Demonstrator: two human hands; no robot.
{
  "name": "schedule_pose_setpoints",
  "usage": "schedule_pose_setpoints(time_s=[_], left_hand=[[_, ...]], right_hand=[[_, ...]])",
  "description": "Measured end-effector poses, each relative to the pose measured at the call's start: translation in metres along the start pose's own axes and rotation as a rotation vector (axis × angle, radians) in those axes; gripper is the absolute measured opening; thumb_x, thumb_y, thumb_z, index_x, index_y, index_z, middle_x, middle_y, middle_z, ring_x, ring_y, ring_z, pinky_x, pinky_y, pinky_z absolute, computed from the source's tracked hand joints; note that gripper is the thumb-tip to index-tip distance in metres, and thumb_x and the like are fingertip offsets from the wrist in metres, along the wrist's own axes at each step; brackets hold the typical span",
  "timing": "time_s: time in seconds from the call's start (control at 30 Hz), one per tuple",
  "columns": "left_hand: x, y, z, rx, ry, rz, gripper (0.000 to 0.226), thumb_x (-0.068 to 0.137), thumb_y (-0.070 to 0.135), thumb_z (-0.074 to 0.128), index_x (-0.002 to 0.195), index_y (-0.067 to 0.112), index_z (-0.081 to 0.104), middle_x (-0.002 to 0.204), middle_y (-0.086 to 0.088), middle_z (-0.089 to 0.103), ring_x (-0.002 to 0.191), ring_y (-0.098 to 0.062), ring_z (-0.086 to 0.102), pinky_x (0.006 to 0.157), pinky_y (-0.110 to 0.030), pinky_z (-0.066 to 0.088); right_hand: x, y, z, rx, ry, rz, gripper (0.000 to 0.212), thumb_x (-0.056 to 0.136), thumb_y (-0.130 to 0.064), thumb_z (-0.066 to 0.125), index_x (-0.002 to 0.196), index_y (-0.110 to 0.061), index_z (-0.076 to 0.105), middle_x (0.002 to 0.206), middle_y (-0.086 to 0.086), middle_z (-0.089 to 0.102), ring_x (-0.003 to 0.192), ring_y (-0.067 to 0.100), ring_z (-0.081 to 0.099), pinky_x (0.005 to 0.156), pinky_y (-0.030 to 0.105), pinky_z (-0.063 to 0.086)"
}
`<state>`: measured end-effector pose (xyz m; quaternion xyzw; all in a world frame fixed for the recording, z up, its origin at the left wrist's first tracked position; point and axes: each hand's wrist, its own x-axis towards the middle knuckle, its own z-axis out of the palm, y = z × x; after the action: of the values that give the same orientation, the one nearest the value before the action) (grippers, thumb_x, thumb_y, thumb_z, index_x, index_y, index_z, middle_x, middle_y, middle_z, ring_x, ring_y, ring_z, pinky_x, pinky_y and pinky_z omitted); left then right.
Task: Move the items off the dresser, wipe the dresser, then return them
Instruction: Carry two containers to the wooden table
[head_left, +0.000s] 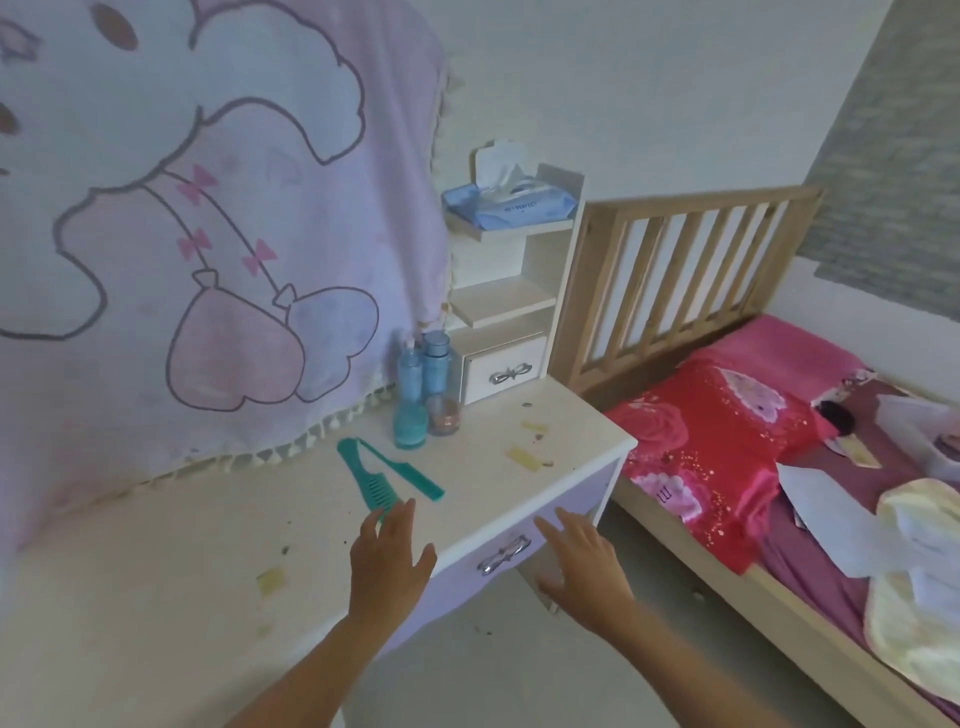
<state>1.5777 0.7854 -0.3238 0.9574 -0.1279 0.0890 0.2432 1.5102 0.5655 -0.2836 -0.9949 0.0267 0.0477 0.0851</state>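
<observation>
Only the person's arms show. The left hand (390, 564) and the right hand (584, 564) are bare, with slim fingers. The left forearm (311, 670) and the right forearm (691, 670) are also uncovered, right to where the view cuts them off. The nails are too blurred to describe.

Both bare forearms reach forward from the bottom edge. The left hand (388, 558) is held flat, palm down, fingers (401, 514) straight and slightly spread. The right hand (584, 564) is likewise flat and spread, holding nothing.

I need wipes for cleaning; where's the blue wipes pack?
Head view: the blue wipes pack lies on the white shelf unit's top shelf, at the dresser's back right, beside the wooden headboard.
</observation>
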Motion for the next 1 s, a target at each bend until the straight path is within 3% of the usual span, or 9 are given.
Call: schedule_pose_setpoints(time_s=[0.07, 0.17, 0.33, 0.47, 0.6, 0.8, 0.9, 0.93, 1.0], left_hand=[[0.008, -0.008, 0.007, 0.023, 0.006, -0.044, 0.063, 0.05, 0.012, 0.088, 0.105, 0.004, 0.059, 0.098, -0.014, 0.071, 0.09, -0.044, 0.064, 0.061, -0.048, 0.055], [0.032, -0.023, 0.018, -0.032, 0.019, -0.172, 0.054, 0.068, 0.01, 0.078, 0.117, 0.0, 0.057, 0.116, -0.018, 0.064, 0.11, -0.046, 0.053, 0.081, -0.052, 0.05], [0.094, -0.03, 0.027, -0.117, 0.05, -0.296, 0.056, 0.085, 0.022, 0.061, 0.136, 0.008, 0.041, 0.135, -0.01, 0.049, 0.127, -0.032, 0.039, 0.099, -0.042, 0.038], [0.147, -0.039, 0.045, -0.166, 0.002, -0.324, 0.062, 0.087, 0.026, 0.059, 0.141, 0.011, 0.033, 0.143, -0.008, 0.041, 0.133, -0.028, 0.034, 0.107, -0.038, 0.033], [0.179, -0.046, 0.052, -0.147, -0.042, -0.314, 0.066, 0.086, 0.028, 0.06, 0.142, 0.015, 0.028, 0.146, -0.003, 0.037, 0.136, -0.024, 0.03, 0.112, -0.034, 0.028], [0.218, -0.053, 0.062, -0.095, -0.138, -0.295, 0.07, 0.087, 0.032, 0.059, 0.144, 0.019, 0.021, 0.15, -0.001, 0.029, 0.137, -0.021, 0.026, 0.11, -0.029, 0.027], [0.233, -0.054, 0.067, -0.07, -0.156, -0.291, 0.069, 0.088, 0.032, 0.058, 0.144, 0.022, 0.021, 0.151, 0.002, 0.026, 0.138, -0.018, 0.023, 0.109, -0.026, 0.027], [0.237, -0.054, 0.068, -0.066, -0.173, -0.295, 0.068, 0.088, 0.031, 0.057, 0.145, 0.023, 0.02, 0.151, 0.002, 0.025, 0.138, -0.018, 0.022, 0.11, -0.027, 0.026], [0.243, -0.056, 0.072, -0.037, -0.217, -0.283, 0.067, 0.089, 0.03, 0.054, 0.145, 0.024, 0.018, 0.153, 0.003, 0.02, 0.139, -0.019, 0.02, 0.112, -0.03, 0.025]], right_hand=[[0.018, -0.001, 0.006, 0.022, -0.006, -0.034, 0.067, 0.091, -0.036, 0.048, 0.147, -0.026, 0.013, 0.156, 0.004, 0.007, 0.144, 0.024, 0.008, 0.115, 0.04, 0.016], [0.054, -0.002, 0.02, 0.046, 0.012, -0.121, 0.061, 0.081, -0.041, 0.056, 0.136, -0.018, 0.042, 0.143, 0.016, 0.04, 0.128, 0.039, 0.042, 0.097, 0.051, 0.042], [0.12, -0.013, 0.025, 0.013, -0.015, -0.182, 0.062, 0.093, -0.04, 0.044, 0.147, -0.026, 0.015, 0.156, 0.004, 0.009, 0.144, 0.024, 0.01, 0.114, 0.039, 0.018], [0.188, -0.016, 0.018, -0.021, 0.017, -0.223, 0.064, 0.074, -0.048, 0.057, 0.131, -0.02, 0.044, 0.135, 0.01, 0.051, 0.12, 0.031, 0.054, 0.09, 0.042, 0.049], [0.227, -0.018, 0.016, -0.021, -0.05, -0.24, 0.062, 0.094, -0.04, 0.044, 0.147, -0.024, 0.016, 0.157, 0.005, 0.007, 0.144, 0.025, 0.007, 0.115, 0.04, 0.014], [0.273, -0.026, 0.037, -0.022, -0.108, -0.249, 0.063, 0.092, -0.04, 0.046, 0.146, -0.023, 0.018, 0.156, 0.006, 0.011, 0.143, 0.025, 0.012, 0.114, 0.041, 0.019], [0.296, -0.028, 0.041, -0.028, -0.048, -0.324, 0.07, 0.066, -0.047, 0.07, 0.127, -0.018, 0.049, 0.129, 0.012, 0.055, 0.114, 0.031, 0.057, 0.083, 0.04, 0.053], [0.305, -0.027, 0.043, -0.033, -0.027, -0.347, 0.073, 0.052, -0.05, 0.077, 0.116, -0.021, 0.053, 0.114, 0.007, 0.065, 0.097, 0.025, 0.067, 0.069, 0.032, 0.057], [0.323, -0.028, 0.046, -0.024, 0.037, -0.391, 0.081, 0.038, -0.049, 0.084, 0.108, -0.026, 0.051, 0.102, 0.002, 0.07, 0.085, 0.018, 0.069, 0.059, 0.024, 0.057]])
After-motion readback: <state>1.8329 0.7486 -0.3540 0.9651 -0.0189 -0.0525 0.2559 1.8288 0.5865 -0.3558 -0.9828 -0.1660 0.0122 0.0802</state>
